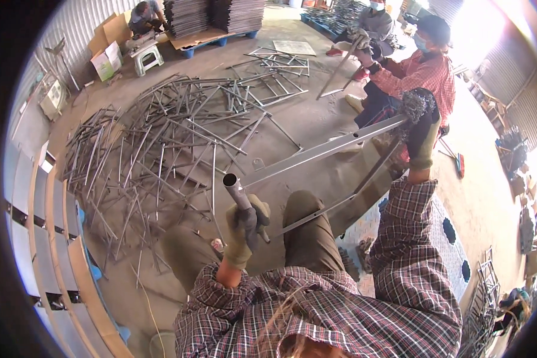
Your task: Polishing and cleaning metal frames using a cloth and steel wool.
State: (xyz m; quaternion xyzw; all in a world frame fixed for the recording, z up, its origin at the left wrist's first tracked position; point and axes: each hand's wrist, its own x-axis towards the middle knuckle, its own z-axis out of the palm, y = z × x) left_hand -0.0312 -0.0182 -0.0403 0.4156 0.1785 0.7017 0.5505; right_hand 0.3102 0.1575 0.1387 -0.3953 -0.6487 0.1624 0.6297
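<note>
A welded grey metal frame [325,153] is held up over my knees, its open round tube end pointing up at the near left. My left hand [244,230], in an olive and dark work glove, is closed around that tube below its open end. My right hand [423,128], gloved as well, is raised at the frame's far right end. Its fingers are closed over a shiny grey wad of steel wool [416,106], which presses against the end of the frame's flat bar. The wad partly hides that end of the bar.
Similar metal frames [179,131] lie in a wide tangled heap on the floor ahead and left. Stacked panels [53,221] stand at the left edge. A co-worker in a checked shirt [420,74] sits close ahead right. A blue pallet [450,238] lies right of my legs.
</note>
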